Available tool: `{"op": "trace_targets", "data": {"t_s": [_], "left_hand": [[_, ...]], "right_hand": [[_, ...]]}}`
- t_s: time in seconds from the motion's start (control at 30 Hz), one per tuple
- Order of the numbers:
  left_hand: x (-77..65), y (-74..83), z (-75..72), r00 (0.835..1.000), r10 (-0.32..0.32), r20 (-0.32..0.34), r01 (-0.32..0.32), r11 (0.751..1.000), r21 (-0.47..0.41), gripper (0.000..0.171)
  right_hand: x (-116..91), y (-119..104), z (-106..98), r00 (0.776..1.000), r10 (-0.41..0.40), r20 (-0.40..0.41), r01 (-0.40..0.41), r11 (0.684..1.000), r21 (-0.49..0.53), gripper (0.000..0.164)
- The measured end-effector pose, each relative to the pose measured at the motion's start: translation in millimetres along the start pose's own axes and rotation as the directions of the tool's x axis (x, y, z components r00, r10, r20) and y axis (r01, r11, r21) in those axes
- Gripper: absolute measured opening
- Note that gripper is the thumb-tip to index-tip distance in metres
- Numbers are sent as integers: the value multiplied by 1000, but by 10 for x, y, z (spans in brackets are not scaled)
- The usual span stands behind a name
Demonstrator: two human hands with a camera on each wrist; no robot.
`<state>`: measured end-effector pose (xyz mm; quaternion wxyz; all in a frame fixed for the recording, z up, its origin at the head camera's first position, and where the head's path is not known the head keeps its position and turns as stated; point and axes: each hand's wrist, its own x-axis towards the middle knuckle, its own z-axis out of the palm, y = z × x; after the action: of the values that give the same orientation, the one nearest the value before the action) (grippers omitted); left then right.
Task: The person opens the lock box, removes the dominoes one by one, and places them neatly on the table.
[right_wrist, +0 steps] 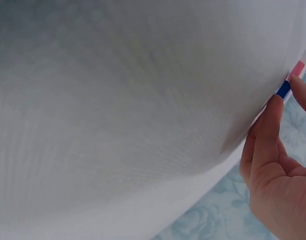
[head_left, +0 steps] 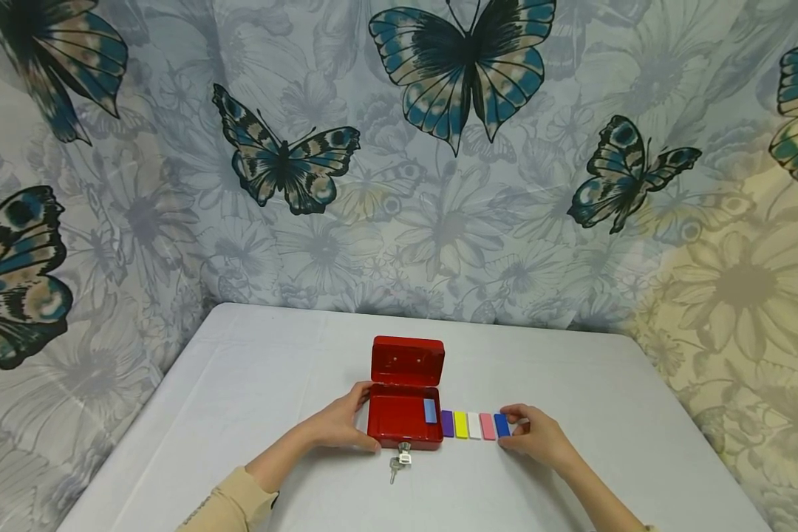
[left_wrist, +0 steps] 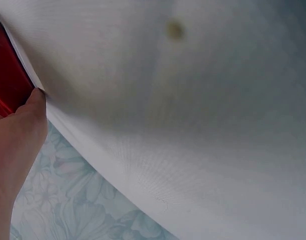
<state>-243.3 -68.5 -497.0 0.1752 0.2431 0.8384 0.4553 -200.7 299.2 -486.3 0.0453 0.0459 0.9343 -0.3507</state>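
A red metal cash box (head_left: 395,415) stands with its lid (head_left: 407,362) raised at the back. Inside it, by the right wall, lies a light blue block (head_left: 429,411). My left hand (head_left: 338,425) holds the box by its left side, thumb at the front corner and fingers near the back. To the right of the box runs a row of flat blocks: purple (head_left: 448,423), yellow (head_left: 462,425), white (head_left: 474,425), pink (head_left: 488,426) and dark blue (head_left: 502,425). At the row's right end, my right hand (head_left: 535,437) pinches the dark blue block between thumb and fingers.
Keys (head_left: 394,469) with a small tag (head_left: 405,458) hang from the lock at the box's front. All this sits on a white-covered table (head_left: 292,347). Behind it hangs a floral cloth (head_left: 439,214) printed with butterflies.
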Motion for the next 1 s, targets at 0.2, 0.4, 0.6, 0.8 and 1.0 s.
{"op": "trace_targets", "data": {"t_s": [0.2,0.4,0.6,0.8,1.0], "left_hand": [[3,-7,3,1000,6,-1,-6,1000,0,101],[12,-26,1,1000,-5,5,5,1000,-7,99],[25,-53,9,1000,-4,3,4,1000,5,101],[30,-63,17,1000,-10,-4,10,1000,16,101],[18,-45,19,1000,-10,0,10,1000,15,101]], "right_hand": [[-10,5,-6,1000,-2,-5,2,1000,8,52],[-14,0,-13,1000,2,-16,-2,1000,18,49],[-29,-9,-32,999,33,-32,-32,999,40,46],[-37,-3,-36,997,70,-22,-68,994,83,44],[-46,-3,-54,995,97,-12,-94,983,156,43]]}}
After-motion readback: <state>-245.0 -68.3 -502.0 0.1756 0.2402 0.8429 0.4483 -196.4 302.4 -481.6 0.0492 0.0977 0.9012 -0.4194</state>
